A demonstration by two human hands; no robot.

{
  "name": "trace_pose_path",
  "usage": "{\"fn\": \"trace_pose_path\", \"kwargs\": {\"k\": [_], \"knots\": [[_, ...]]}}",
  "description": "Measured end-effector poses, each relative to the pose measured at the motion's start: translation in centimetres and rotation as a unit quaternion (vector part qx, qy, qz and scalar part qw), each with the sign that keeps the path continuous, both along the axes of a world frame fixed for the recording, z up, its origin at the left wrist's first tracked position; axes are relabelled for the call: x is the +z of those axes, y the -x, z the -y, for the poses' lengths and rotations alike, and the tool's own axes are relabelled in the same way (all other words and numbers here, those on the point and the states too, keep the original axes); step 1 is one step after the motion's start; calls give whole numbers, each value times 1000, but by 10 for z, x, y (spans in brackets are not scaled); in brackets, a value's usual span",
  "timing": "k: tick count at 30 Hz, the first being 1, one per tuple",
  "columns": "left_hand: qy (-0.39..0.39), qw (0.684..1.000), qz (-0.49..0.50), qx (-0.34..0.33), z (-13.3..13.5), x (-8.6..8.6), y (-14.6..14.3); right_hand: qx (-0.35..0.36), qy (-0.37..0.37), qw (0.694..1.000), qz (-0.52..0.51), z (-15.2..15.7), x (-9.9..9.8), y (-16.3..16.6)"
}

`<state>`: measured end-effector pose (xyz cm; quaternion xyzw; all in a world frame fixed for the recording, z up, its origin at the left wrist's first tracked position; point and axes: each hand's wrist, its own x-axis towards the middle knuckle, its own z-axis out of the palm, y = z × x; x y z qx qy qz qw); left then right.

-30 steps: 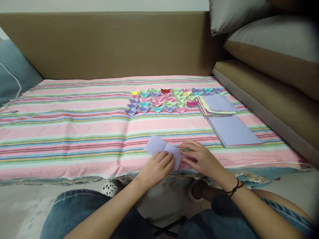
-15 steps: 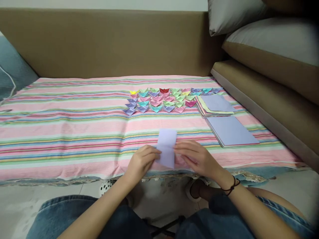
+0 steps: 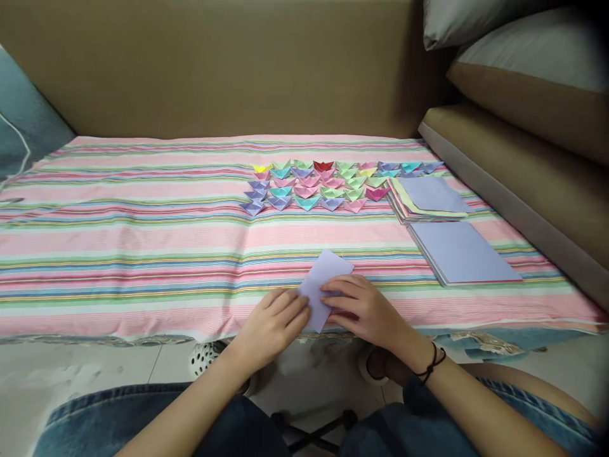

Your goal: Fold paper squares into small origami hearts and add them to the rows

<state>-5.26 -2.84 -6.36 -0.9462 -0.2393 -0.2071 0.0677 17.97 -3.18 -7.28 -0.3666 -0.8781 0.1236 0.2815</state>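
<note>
A folded sheet of lilac paper (image 3: 318, 279) lies tilted near the front edge of the striped cloth (image 3: 143, 254), between my two hands. My left hand (image 3: 278, 317) grips its lower left edge, with the fingertips on top and the thumb hidden. From the other side my right hand (image 3: 366, 308) holds the right edge, fingers over the paper's face. Behind the sheet, several small folded paper boats (image 3: 307, 202) in many colours stand in rows.
Right of the boats lies a stack of mixed coloured paper (image 3: 432, 193), with a lilac-topped paper stack (image 3: 464, 254) in front of it. Brown and grey cushions (image 3: 523, 139) are piled along the right side. A brown backrest (image 3: 214, 70) closes off the rear.
The lilac paper has turned from nearly upright to a slant, its top leaning right. Both hands have closed further over it. The view has tipped slightly down and left.
</note>
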Motion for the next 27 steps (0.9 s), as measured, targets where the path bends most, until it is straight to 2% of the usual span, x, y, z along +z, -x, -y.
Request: {"fn": "trace_pose_path", "kwargs": {"k": [3,7,11,19,24,27], "knots": [[62,997,43,34,5,-3,-2,2,3,1000,-22,-2,-1,-3],[195,966,135,106,9,-6,-2,-14,4,998,-57,-5,-4,-7],[243,937,193,161,10,-8,-2,-40,15,994,-98,-5,-4,-2],[264,901,210,273,12,-10,-3,-118,93,979,-141,-6,-2,8],[257,899,181,305,8,-9,-8,-166,130,966,-149,-10,3,15],[203,916,171,299,8,-8,-10,-189,146,960,-143,-12,4,19]]}}
